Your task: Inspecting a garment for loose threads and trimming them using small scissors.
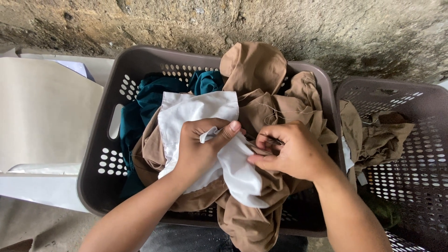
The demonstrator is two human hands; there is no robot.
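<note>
Head view shows the left hand (198,149) pinching a white pocket lining (205,126) of a tan garment (261,116) heaped in the grey laundry basket (100,158). Right hand (291,151) fingers close on the tan cloth beside it, near the basket's front rim.

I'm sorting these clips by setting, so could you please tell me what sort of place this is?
Probably a household laundry spot, perhaps outdoors: two perforated grey laundry baskets hold brown, teal and white clothes, beside a rough, stained concrete wall.
</note>
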